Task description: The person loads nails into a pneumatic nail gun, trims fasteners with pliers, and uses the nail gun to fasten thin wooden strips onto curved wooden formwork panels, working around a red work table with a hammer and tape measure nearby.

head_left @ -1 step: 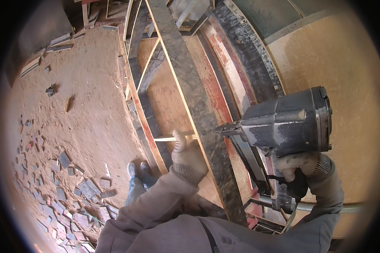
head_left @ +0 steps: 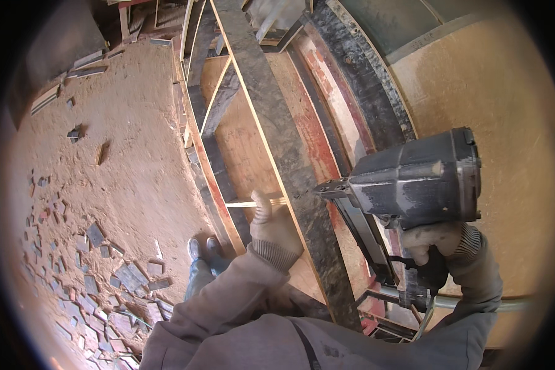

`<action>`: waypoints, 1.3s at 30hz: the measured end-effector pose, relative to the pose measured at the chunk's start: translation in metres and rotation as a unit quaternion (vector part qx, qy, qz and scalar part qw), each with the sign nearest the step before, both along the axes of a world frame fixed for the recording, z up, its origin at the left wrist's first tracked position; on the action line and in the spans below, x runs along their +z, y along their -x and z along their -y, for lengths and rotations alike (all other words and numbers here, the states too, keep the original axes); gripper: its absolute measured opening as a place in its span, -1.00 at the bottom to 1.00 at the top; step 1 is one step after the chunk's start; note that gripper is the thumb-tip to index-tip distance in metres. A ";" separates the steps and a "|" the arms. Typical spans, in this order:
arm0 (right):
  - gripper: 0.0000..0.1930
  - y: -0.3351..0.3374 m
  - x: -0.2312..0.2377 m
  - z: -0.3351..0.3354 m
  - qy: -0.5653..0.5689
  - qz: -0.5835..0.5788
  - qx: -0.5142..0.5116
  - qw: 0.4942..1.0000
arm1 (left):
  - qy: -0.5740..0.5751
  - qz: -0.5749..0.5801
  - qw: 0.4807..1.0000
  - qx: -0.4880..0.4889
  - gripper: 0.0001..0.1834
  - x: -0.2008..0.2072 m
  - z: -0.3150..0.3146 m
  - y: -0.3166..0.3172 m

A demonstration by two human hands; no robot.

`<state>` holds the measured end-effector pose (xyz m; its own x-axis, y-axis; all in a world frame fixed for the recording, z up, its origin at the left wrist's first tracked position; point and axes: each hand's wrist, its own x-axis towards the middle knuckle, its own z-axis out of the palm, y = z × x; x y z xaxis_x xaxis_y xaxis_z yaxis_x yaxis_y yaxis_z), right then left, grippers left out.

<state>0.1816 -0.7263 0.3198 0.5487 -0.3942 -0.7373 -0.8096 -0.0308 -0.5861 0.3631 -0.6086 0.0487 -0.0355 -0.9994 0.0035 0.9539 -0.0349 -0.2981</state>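
In my gloved right hand [head_left: 435, 240] is the handle of a dark, scuffed nail gun [head_left: 410, 179]. Its narrow nose rests at the right side of a long dark-faced plywood strip [head_left: 283, 145] and seems to touch it. My left hand [head_left: 274, 231], also gloved, is closed on a short wooden crosspiece [head_left: 240, 204] on the strip's other side, thumb up along it. That crosspiece spans from the strip to a thin parallel board [head_left: 213, 185] at the left. Part of the left fingers is hidden behind the strip's edge.
The frame lies on a wooden bench panel [head_left: 246, 145], with a slanting brace [head_left: 221, 98] farther up. A curved dark board [head_left: 361, 68] and a large tan sheet [head_left: 475, 92] are at the right. Several wood offcuts [head_left: 129, 277] litter the dusty floor on the left.
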 end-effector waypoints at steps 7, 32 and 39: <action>-0.80 -0.012 0.020 0.004 0.005 0.020 -0.072 0.997 | -0.148 0.145 0.977 -0.058 0.00 -0.007 -0.023 -0.011; -0.82 -0.248 0.016 0.144 0.043 0.019 -0.123 0.991 | 0.016 0.018 0.998 0.054 -0.07 0.005 0.180 -0.231; -0.73 -0.223 0.001 0.182 -0.059 0.145 0.074 0.985 | 0.033 -0.030 0.998 0.033 -0.14 0.011 0.187 -0.235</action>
